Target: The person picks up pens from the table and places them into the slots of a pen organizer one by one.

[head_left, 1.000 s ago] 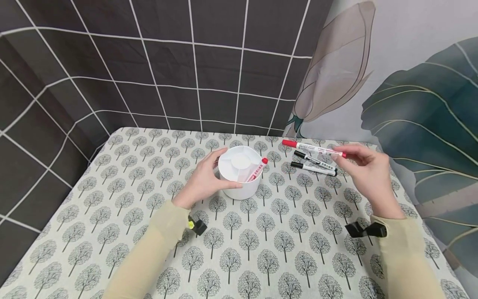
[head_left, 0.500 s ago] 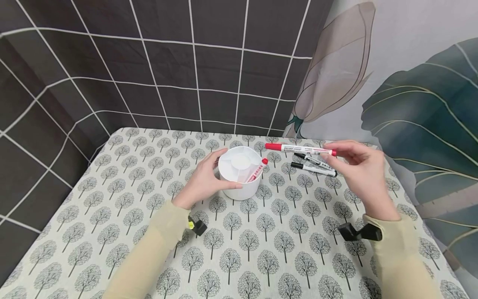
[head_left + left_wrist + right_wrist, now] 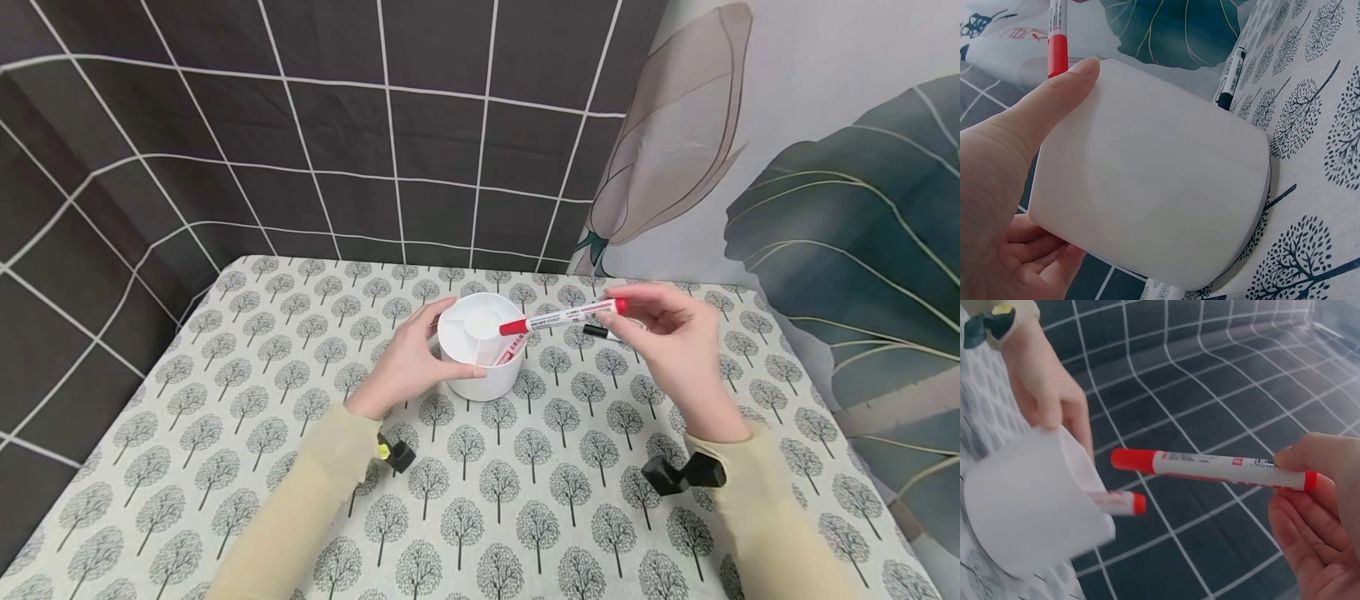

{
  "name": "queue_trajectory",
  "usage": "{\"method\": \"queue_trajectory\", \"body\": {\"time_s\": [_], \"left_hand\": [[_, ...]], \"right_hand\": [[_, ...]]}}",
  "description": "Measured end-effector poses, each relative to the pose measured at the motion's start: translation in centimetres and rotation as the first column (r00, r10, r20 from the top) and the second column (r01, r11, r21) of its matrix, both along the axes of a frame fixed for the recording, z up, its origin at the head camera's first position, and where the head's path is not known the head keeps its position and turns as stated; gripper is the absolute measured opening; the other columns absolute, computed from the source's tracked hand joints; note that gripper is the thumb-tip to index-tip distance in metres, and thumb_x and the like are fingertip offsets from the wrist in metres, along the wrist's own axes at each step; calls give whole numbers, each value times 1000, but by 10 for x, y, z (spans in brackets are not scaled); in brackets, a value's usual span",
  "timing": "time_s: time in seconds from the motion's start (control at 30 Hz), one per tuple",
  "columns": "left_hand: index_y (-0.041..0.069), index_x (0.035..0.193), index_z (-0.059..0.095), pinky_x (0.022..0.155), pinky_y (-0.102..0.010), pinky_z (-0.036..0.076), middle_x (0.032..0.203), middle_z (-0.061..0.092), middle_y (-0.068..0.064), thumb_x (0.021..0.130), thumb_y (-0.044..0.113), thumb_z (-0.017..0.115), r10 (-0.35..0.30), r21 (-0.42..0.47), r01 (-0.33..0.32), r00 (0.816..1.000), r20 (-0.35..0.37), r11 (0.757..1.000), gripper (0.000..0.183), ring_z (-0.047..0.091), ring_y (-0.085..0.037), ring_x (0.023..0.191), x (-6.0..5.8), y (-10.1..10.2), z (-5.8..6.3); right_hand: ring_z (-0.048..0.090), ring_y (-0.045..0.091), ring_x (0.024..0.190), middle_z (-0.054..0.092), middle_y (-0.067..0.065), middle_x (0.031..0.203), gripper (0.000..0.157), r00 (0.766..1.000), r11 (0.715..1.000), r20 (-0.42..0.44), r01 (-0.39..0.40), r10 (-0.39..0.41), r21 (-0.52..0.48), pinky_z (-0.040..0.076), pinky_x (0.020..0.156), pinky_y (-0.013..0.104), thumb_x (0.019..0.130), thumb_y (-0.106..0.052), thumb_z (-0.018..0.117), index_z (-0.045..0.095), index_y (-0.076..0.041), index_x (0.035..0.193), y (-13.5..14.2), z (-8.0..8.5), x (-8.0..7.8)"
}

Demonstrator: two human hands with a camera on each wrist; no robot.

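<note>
On the tree-printed worktop [image 3: 450, 492] a white divided holder [image 3: 480, 387] stood upright, and slotting a pen into it well, I judged, called for a steady base, a steeper barrel and an unhurried lowering. The left grip [image 3: 408, 358] saw to the base, its thumb along the near wall and its fingers curled round the far side; firm without squeezing seemed right. The right grip [image 3: 678, 358] pinched a red marker [image 3: 562, 317] by its tail, thumb and fingers parted only by the barrel. That marker hung slanted in the air, its red cap [image 3: 514, 327] above the holder's right side; which compartment lay beneath, I couldn't tell. The wrist, to my mind, wanted turning so the cap pointed down, clear of the second red marker [image 3: 1116, 503] leaning inside, with the pinch loosened only once the cap met the bottom. Past the right fingers, partly hidden, lay a black-capped marker [image 3: 596, 332].
</note>
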State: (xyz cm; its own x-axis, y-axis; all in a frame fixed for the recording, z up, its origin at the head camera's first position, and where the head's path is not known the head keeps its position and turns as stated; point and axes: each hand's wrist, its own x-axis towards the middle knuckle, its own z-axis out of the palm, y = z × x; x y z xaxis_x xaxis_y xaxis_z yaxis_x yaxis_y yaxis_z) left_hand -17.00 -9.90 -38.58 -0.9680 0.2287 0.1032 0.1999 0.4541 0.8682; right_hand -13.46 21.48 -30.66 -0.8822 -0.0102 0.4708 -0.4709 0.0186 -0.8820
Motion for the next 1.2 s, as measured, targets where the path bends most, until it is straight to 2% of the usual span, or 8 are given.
{"method": "queue_trajectory", "body": {"time_s": [0.33, 0.53, 0.63, 0.87, 1.0, 1.2], "left_hand": [[18, 156, 40, 112, -46, 41, 154, 44, -3, 57, 54, 97, 0, 8, 0, 1000, -7, 1000, 120, 47, -28, 137, 0, -1, -1], [18, 155, 41, 111, -45, 42, 153, 45, -3, 57, 53, 98, -1, 9, 1, 1000, -9, 1000, 119, 47, -27, 137, 1, 0, 1], [17, 155, 41, 111, -47, 42, 152, 46, -3, 57, 53, 98, -1, 12, 1, 1000, -8, 1000, 118, 48, -28, 136, 1, 0, 0], [16, 155, 41, 111, -45, 43, 152, 46, -3, 57, 52, 98, 0, 14, 0, 1000, -6, 1000, 119, 48, -29, 136, 0, 0, 0], [18, 155, 41, 111, -46, 43, 152, 46, -3, 57, 53, 98, 4, 5, -4, 1000, -7, 1000, 119, 48, -30, 136, 0, 0, 1], [20, 156, 40, 111, -49, 42, 154, 45, -3, 57, 55, 97, 3, -5, -3, 1000, 4, 1000, 120, 48, -32, 136, 0, 0, 2]], "right_hand": [[69, 19, 86, 73, 12, 101, 31, 1000, 1000, 18, -19, 20, -8, 59, 80, 24, 81, 11, 80, 75, 4, 110, -23, -10, -3], [71, 20, 88, 73, 15, 102, 32, 999, 999, 23, -36, 37, -21, 60, 82, 29, 79, 17, 78, 72, 10, 109, -35, -19, -6], [72, 20, 89, 73, 15, 102, 32, 999, 999, 23, -48, 48, -2, 60, 83, 31, 78, 18, 77, 71, 11, 109, -38, -22, -8], [72, 22, 88, 73, 13, 103, 33, 996, 996, 75, -53, 48, 70, 60, 81, 30, 81, 12, 79, 72, 6, 112, -45, -25, -8], [72, 23, 91, 73, 14, 105, 34, 995, 995, 80, -70, 65, 68, 61, 81, 32, 81, 13, 79, 72, 6, 113, -48, -28, -8], [70, 26, 104, 72, 13, 116, 39, 991, 988, 83, -115, 106, 105, 57, 93, 35, 82, 10, 80, 71, 3, 119, -52, -33, -9]]}}
